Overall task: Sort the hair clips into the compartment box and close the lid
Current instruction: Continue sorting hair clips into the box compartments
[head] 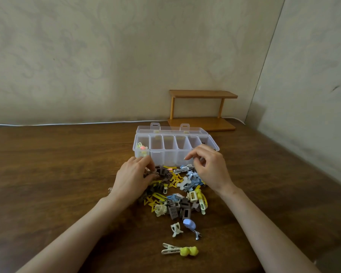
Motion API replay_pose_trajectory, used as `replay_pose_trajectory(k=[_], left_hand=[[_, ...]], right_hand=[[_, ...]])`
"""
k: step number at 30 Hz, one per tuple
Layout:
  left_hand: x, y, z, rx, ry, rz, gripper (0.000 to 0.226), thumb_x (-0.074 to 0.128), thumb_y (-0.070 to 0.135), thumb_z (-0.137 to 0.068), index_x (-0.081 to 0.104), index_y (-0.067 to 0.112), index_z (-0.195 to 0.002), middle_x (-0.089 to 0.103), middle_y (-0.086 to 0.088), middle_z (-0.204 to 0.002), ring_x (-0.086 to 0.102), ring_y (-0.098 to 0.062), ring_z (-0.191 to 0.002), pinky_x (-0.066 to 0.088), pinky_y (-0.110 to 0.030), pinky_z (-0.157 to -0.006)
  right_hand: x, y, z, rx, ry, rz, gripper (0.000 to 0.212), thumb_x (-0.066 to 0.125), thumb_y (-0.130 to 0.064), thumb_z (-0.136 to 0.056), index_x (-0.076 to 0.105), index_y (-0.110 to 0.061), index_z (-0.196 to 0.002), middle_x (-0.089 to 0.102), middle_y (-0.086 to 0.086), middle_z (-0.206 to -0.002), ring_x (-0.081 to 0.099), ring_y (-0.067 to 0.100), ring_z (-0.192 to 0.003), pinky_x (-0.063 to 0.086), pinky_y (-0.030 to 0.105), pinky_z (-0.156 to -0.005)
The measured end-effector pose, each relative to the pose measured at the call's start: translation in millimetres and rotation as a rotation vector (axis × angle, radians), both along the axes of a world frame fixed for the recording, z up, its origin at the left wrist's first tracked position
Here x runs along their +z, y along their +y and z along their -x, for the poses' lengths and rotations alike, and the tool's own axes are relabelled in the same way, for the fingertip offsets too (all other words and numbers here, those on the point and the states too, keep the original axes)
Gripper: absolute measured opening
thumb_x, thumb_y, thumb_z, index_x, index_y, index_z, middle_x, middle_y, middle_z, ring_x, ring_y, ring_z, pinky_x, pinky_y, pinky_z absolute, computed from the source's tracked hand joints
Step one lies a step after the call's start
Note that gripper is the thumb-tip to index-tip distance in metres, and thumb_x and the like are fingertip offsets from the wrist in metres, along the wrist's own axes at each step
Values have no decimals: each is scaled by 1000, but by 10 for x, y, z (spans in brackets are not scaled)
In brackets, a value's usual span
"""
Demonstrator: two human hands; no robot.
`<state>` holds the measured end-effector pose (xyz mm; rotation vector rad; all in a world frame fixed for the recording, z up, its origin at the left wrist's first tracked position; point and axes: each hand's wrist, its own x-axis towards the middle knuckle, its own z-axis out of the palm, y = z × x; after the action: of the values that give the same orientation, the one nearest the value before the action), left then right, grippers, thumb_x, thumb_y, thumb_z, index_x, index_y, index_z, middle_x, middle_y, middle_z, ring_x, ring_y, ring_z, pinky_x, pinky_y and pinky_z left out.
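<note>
A clear compartment box stands open on the wooden table, its lid tipped back behind it. Pink and green clips lie in its leftmost compartment. A mixed pile of hair clips, yellow, grey, blue and white, lies just in front of the box. My left hand rests on the pile's left edge, fingers curled round a greyish clip. My right hand hovers at the box's front right corner, and its curled fingers pinch a small grey clip.
Three clips lie apart, nearer me: a white claw, a blue oval clip and a white clip with yellow beads. A small wooden shelf stands behind the box against the wall. A white cable runs along the table's back edge.
</note>
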<state>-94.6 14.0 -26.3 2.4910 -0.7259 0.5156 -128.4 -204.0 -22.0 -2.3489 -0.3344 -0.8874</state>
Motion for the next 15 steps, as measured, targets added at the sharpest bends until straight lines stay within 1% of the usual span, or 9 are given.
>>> replay_pose_trajectory(k=[2, 3, 5, 6, 8, 10, 12, 15], left_hand=[[61, -23, 28, 2, 35, 141, 13, 67, 28, -82, 56, 22, -87, 56, 15, -81, 54, -9, -82, 44, -20, -64], [98, -51, 43, -15, 76, 227, 12, 68, 26, -81, 57, 22, -85, 58, 15, -80, 56, -7, -80, 46, -20, -63], [179, -132, 83, -87, 206, 385, 12, 69, 22, -80, 59, 18, -85, 64, 8, -81, 60, -6, -79, 53, -22, -64], [213, -179, 106, -129, 294, 447, 12, 69, 21, -80, 60, 16, -85, 65, 4, -82, 62, -8, -78, 56, -23, -65], [251, -266, 133, -195, 460, 525, 16, 70, 22, -79, 60, 14, -88, 67, -3, -83, 65, -15, -78, 58, -29, -69], [259, -323, 123, -206, 561, 583, 22, 71, 24, -77, 58, 12, -90, 67, -8, -84, 65, -17, -74, 56, -31, -68], [269, -355, 99, -186, 611, 629, 27, 73, 24, -76, 56, 11, -92, 68, -9, -83, 65, -14, -71, 54, -30, -65], [249, -392, 72, -180, 655, 692, 26, 72, 25, -77, 56, 11, -93, 71, -6, -82, 69, -15, -74, 55, -35, -69]], right_hand=[[25, 22, 14, 75, 44, -89, 21, 54, 0, -84, 68, -16, -84, 61, -5, -83, 55, 10, -72, 44, 17, -60], [43, 33, 22, 125, 80, -141, 19, 56, -1, -84, 68, -15, -87, 63, -4, -85, 56, 9, -75, 46, 17, -61], [77, 58, 41, 221, 167, -211, 16, 63, -6, -84, 66, -17, -95, 65, -2, -89, 59, 9, -80, 49, 20, -65], [85, 72, 52, 252, 202, -222, 19, 66, -10, -83, 64, -20, -98, 65, -2, -91, 60, 9, -81, 51, 22, -66], [87, 102, 73, 281, 238, -213, 25, 71, -18, -80, 62, -25, -102, 65, -4, -92, 61, 9, -80, 51, 25, -67], [80, 120, 79, 294, 245, -204, 25, 73, -18, -79, 62, -24, -101, 65, -7, -91, 61, 6, -80, 50, 21, -66], [77, 116, 72, 298, 238, -203, 21, 73, -17, -79, 64, -20, -97, 65, -9, -90, 61, 4, -81, 49, 18, -67], [85, 87, 70, 287, 241, -236, 17, 73, -18, -80, 64, -16, -94, 65, -6, -87, 62, 7, -77, 50, 20, -66]])
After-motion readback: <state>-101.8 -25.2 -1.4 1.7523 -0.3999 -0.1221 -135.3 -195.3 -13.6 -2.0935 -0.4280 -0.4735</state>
